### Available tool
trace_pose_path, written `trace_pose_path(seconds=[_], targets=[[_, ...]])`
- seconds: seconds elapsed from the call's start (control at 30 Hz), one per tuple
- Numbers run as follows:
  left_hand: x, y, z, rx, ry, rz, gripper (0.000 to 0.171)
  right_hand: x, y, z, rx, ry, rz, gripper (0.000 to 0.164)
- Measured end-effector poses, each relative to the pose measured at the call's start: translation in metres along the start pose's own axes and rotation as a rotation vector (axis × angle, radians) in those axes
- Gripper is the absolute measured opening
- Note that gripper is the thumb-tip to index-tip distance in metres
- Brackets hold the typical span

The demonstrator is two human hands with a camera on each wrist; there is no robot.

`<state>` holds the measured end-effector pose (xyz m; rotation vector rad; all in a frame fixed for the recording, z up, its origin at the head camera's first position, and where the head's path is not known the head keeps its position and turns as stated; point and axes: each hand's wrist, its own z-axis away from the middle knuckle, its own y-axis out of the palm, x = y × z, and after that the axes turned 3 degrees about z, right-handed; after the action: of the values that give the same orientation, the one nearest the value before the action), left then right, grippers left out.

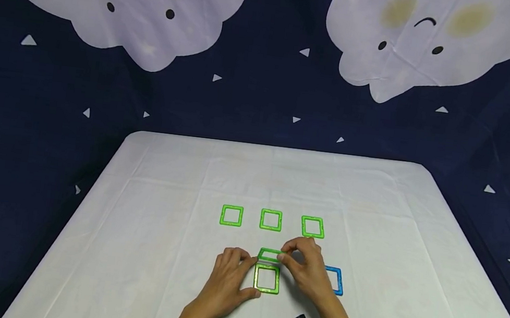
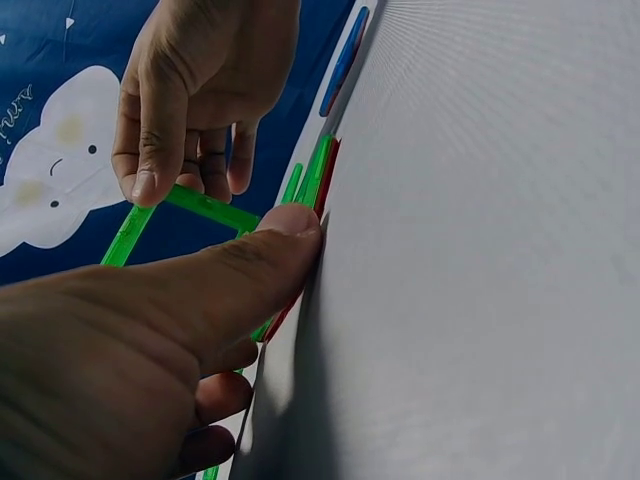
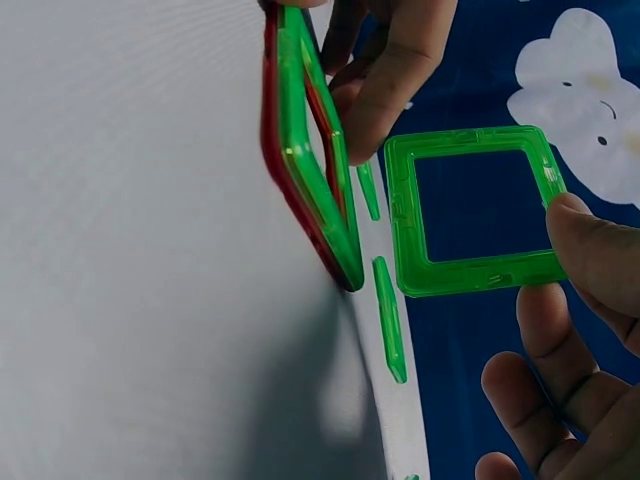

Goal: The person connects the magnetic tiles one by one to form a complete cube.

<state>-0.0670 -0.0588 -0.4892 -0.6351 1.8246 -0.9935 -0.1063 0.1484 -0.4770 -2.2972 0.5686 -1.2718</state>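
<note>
My right hand [image 1: 307, 271] pinches a green square magnetic tile [image 3: 480, 274] by one corner, between thumb and fingers. That tile is raised and tilted above the far edge of a second green square tile [image 1: 266, 290]. Under the second tile a red tile [image 3: 271, 120] shows in both wrist views, so the two are stacked on the table. My left hand [image 1: 227, 283] holds this stack from the left, its thumb near the front corner and its fingers by the far corner. In the right wrist view the left hand is partly cut off.
Three green square tiles, left [image 1: 231, 223], middle [image 1: 270, 228] and right [image 1: 312, 235], lie in a row farther back on the white table [image 1: 157, 232]. A blue tile [image 1: 340, 282] lies right of the right hand, partly hidden by it. A dark cloud-patterned cloth [image 1: 261, 107] hangs behind.
</note>
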Motion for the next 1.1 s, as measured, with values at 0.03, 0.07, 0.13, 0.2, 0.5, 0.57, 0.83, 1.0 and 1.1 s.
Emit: trace_pose_path(seconds=[0.03, 0.07, 0.13, 0.2, 0.5, 0.57, 0.83, 1.0, 1.1], targets=[[0.0002, -0.0001, 0.0001, -0.003, 0.0, -0.001, 0.066, 0.0001, 0.0003, 0.0, 0.006, -0.002, 0.005, 0.025], [0.0005, -0.0002, 0.0002, -0.004, -0.001, -0.001, 0.066, 0.0002, 0.0005, 0.0, 0.01, -0.002, 0.009, 0.025], [0.0007, -0.0004, 0.0002, -0.005, -0.006, 0.0, 0.066, 0.0004, 0.0005, 0.0, 0.018, 0.002, 0.017, 0.025], [0.0008, -0.0005, 0.0001, -0.004, -0.014, 0.007, 0.067, 0.001, 0.0003, 0.0001, 0.023, 0.013, 0.022, 0.025], [0.0012, 0.0, 0.0009, -0.018, -0.016, 0.005, 0.067, -0.0006, 0.0017, 0.0017, 0.016, -0.011, 0.032, 0.026], [0.0014, 0.0003, 0.0011, -0.018, -0.013, 0.0, 0.066, -0.0017, 0.0025, 0.0023, 0.013, -0.023, 0.031, 0.026], [0.0015, 0.0004, 0.0016, -0.031, 0.004, -0.002, 0.065, -0.0023, 0.0023, 0.0042, 0.015, -0.008, 0.043, 0.026], [0.0014, -0.0004, 0.0018, -0.033, 0.004, 0.006, 0.063, -0.0028, 0.0021, 0.0052, 0.014, -0.005, 0.049, 0.026], [0.0016, -0.0018, 0.0012, -0.04, 0.006, 0.014, 0.061, -0.0029, 0.0018, 0.005, 0.013, -0.011, 0.049, 0.026]])
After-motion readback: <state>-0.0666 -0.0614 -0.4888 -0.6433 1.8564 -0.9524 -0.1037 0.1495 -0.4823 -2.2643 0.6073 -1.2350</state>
